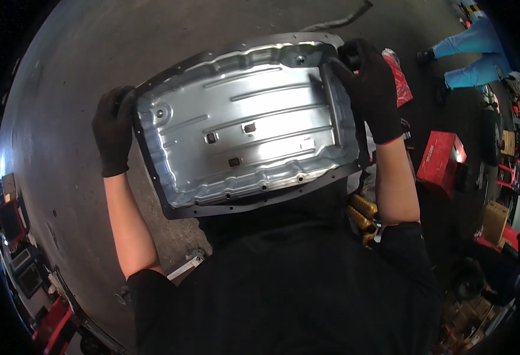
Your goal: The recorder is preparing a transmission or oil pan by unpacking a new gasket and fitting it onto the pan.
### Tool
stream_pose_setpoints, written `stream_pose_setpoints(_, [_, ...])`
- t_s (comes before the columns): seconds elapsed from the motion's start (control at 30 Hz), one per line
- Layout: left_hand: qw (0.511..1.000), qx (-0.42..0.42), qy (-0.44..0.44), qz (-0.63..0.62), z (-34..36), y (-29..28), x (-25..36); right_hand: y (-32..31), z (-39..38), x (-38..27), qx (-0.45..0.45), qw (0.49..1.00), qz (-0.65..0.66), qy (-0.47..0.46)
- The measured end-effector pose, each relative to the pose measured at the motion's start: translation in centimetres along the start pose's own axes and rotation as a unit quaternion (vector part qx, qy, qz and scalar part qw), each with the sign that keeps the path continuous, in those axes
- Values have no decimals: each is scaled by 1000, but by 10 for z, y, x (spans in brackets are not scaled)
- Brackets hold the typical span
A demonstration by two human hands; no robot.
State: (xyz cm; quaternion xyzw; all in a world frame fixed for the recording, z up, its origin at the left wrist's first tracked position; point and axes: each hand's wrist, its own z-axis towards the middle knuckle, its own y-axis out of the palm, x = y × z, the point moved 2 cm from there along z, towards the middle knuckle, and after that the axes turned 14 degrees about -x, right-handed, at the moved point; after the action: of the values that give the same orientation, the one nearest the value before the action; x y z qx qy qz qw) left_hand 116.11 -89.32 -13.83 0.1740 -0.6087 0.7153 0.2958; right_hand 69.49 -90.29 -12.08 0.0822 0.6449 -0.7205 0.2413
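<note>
A shiny metal transmission oil pan (277,103) is held up in front of me, its hollow inside facing me. Along its rim runs a dark gasket (245,208) with small bolt holes. Three small dark squares show on the pan's ribbed floor. My left hand (115,127), in a black glove, is closed on the left edge. My right hand (378,94), gloved alike, grips the upper right corner; some of its fingers are hidden behind the rim. The pan is tilted, with its right end higher.
To the right are a red box (440,160), a red-and-white package (398,78) and gold-coloured bottles (362,214). Another person's jeans-clad legs (473,53) stand at the upper right. A dark hose (343,22) lies on the floor beyond the pan. A metal leg (186,267) shows below left.
</note>
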Motion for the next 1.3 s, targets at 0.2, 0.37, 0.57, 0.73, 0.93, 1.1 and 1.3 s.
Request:
stream_pose_setpoints(0.2, [998,-42,17,49,-5,-4,20,-5,-13,4,-4,999,52,-16])
stream_pose_setpoints(0.37, [998,-56,-1,42,-9,-2,25,-2,-17,4,2,996,84,-11])
stream_pose_setpoints(0.57, [999,-26,5,39,-8,0,25,1,-17,4,-6,997,73,-8])
stream_pose_setpoints(0.73, [997,-17,-26,65,-14,0,29,4,-20,4,10,997,61,-36])
stream_pose_setpoints(0.93, [994,10,-104,-40,-55,-10,25,-1,-28,4,-7,994,106,-7])
stream_pose_setpoints(1.1, [932,-41,-276,-233,-146,-18,27,-24,-58,15,25,982,183,49])
stream_pose_setpoints(1.3, [793,-158,-399,-434,-216,-8,60,-38,-128,36,-51,924,311,216])
